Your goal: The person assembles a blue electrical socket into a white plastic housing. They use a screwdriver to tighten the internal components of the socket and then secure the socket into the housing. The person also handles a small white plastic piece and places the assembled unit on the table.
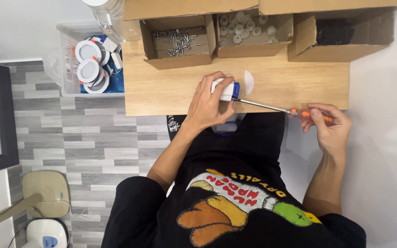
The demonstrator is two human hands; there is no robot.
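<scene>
Screwdriver [272, 108] is lying level along the wooden table's [171, 89] near edge, its tip meeting the blue end of a white block [225, 89]. Left hand [210, 105] is gripping the block against the table; right hand [329, 126] is pinching the orange handle, well apart from the block.

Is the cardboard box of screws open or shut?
Open. The cardboard box has its flaps folded back, and loose screws show inside it on the wooden table.
</scene>
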